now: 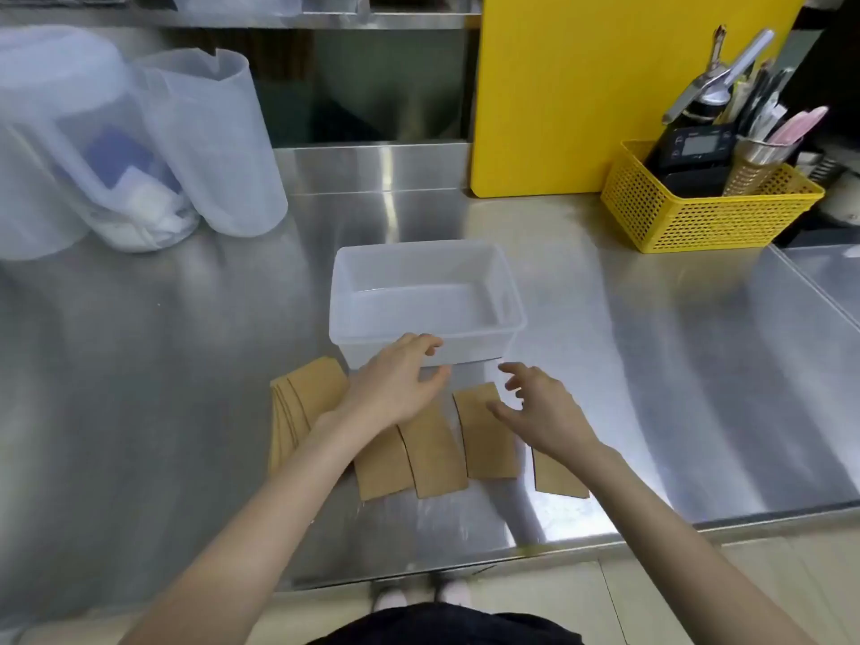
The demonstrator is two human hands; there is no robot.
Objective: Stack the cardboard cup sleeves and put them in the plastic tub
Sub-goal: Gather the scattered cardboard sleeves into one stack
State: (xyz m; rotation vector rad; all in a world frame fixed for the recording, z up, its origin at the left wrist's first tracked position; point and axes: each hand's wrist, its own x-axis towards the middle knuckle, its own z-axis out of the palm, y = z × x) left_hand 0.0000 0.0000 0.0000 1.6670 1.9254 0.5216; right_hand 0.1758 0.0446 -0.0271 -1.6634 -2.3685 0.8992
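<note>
Several flat brown cardboard cup sleeves lie on the steel counter in front of a clear plastic tub point(426, 325), which holds nothing. A small pile of sleeves point(302, 402) sits at the left; single sleeves point(488, 439) lie spread to the right, one point(556, 477) partly under my right forearm. My left hand point(395, 384) hovers over the middle sleeves near the tub's front wall, fingers apart, holding nothing. My right hand point(540, 407) hangs above the right sleeves, fingers spread and empty.
Translucent plastic jugs point(209, 142) stand at the back left. A yellow board point(581, 86) leans at the back, and a yellow basket point(707, 216) with utensils and a scale sits at the back right. The counter's front edge point(465, 565) runs just before my body.
</note>
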